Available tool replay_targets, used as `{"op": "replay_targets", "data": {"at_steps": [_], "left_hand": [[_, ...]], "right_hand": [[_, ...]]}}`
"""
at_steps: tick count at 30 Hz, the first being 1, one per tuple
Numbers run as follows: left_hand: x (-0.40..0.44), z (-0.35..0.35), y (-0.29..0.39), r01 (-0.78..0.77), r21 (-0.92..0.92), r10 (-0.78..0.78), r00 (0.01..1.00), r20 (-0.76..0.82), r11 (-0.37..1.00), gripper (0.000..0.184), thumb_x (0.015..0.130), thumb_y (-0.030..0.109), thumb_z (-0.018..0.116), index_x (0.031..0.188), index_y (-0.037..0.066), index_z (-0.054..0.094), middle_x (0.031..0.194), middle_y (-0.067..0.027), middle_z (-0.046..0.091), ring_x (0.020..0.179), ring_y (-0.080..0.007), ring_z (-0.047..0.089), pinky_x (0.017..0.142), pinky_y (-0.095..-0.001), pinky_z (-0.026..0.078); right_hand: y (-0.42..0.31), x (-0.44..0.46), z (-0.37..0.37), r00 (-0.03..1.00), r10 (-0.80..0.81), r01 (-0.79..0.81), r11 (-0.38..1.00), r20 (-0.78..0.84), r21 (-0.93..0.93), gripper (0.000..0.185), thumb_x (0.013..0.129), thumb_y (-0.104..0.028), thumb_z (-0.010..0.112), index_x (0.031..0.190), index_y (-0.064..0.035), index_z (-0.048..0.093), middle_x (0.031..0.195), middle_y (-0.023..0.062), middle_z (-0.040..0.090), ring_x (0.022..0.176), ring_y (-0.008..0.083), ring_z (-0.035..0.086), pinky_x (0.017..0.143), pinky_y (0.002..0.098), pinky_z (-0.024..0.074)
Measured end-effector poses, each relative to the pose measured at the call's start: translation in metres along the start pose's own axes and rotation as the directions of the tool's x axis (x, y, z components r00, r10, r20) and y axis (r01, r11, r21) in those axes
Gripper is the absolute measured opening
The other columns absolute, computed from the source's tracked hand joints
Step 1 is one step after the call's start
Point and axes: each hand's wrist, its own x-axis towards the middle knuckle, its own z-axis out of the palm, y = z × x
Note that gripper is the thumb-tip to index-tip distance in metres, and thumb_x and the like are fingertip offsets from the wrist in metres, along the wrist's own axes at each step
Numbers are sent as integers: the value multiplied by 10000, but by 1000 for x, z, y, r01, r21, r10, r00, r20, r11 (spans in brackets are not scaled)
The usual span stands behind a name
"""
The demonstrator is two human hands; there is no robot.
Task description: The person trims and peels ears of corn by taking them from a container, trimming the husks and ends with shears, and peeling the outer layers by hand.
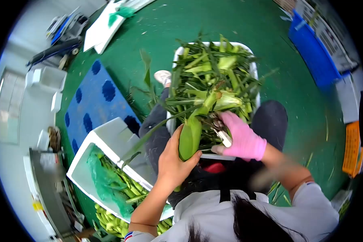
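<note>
My bare left hand (175, 159) is wrapped round an ear of corn (190, 138) in its green husk. The ear's stalk end points up and away from me, with long leaves trailing to the left. In a pink glove, my right hand (244, 137) grips what look like pruning shears (222, 136) with a pale handle. Their dark metal end is close to the ear's stalk; leaves partly hide the blades. Right beyond both hands stands a white tub (254, 72) between my knees, heaped with husk leaves and cut stalks (213, 68).
To my left, a tilted white foam box (109, 131) holds a green mesh bag (105, 177) and more green ears. Further ears (109, 222) lie below it. A blue pallet (97, 97) is on the green floor. Blue (312, 48) and orange (351, 149) crates stand at the right.
</note>
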Motion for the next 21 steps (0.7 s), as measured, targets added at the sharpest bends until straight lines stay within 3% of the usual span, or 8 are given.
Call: {"op": "replay_targets", "data": {"at_steps": [3, 7, 10, 13, 15, 18, 20, 21], "left_hand": [[11, -2, 5, -67, 73, 61, 994, 85, 995, 810, 743, 222, 791, 1432, 45, 405, 1247, -217, 614, 1125, -355, 625, 954, -386, 483], [27, -19, -1, 61, -54, -43, 953, 299, 997, 802, 708, 194, 810, 1398, 33, 435, 1247, -197, 608, 1133, -294, 620, 969, -370, 464], [32, -28, -37, 122, -278, 16, 894, 447, 953, 744, 715, 229, 823, 1340, 14, 482, 1185, -123, 623, 1097, -215, 609, 951, -347, 464], [37, -30, -44, 283, -531, 136, 774, 618, 799, 696, 756, 263, 799, 1312, -26, 494, 1086, -99, 638, 1013, -193, 625, 885, -336, 506], [44, -24, -53, 531, -579, 221, 590, 777, 619, 689, 766, 260, 788, 1306, -46, 490, 1059, -123, 644, 962, -207, 641, 851, -336, 526], [43, 3, -63, 745, -550, 360, 429, 828, 377, 875, 714, 450, 802, 1303, -97, 457, 950, -198, 630, 811, -287, 654, 721, -378, 556], [53, 8, -73, 740, -579, 449, 411, 793, 344, 973, 701, 625, 753, 1320, -66, 458, 908, -202, 618, 773, -326, 645, 693, -444, 555], [58, 10, -76, 672, -698, 452, 557, 697, 247, 940, 717, 620, 748, 1328, -37, 465, 940, -185, 621, 828, -321, 643, 742, -463, 547]], "right_hand": [[18, 5, -6, 997, -66, 68, 994, -25, 87, 781, 691, -358, 796, 1277, 58, 490, 1129, 239, 591, 1052, 395, 584, 935, 431, 472], [21, -5, -2, 950, 194, -292, 833, 245, 470, 319, 759, -229, 756, 923, 5, 616, 724, 56, 618, 604, 134, 584, 582, 294, 489], [15, -17, -17, 770, 324, -629, 533, 550, 566, 290, 785, -182, 725, 1001, -20, 619, 806, 31, 612, 691, 81, 553, 645, 259, 489], [28, -31, -4, 787, 34, -611, 185, 616, 770, 387, 784, -149, 707, 1122, -20, 570, 916, 46, 600, 806, 89, 562, 710, 248, 484], [28, -24, -10, 754, -71, -509, 564, 653, 650, 444, 760, -124, 710, 1154, -28, 530, 986, 50, 591, 898, 123, 568, 755, 268, 496], [20, -17, -11, 806, -111, -370, 673, 582, 640, 338, 778, -128, 726, 1063, -32, 571, 828, 10, 603, 740, 105, 598, 672, 259, 515], [14, -24, -6, 811, 136, -577, 349, 569, 738, 272, 798, -115, 700, 1021, -20, 576, 767, 8, 596, 620, 102, 588, 583, 243, 504], [15, -31, 1, 834, 205, -544, 151, 512, 826, 257, 806, -105, 684, 1020, -16, 574, 772, 20, 599, 605, 101, 584, 566, 241, 501]]}}
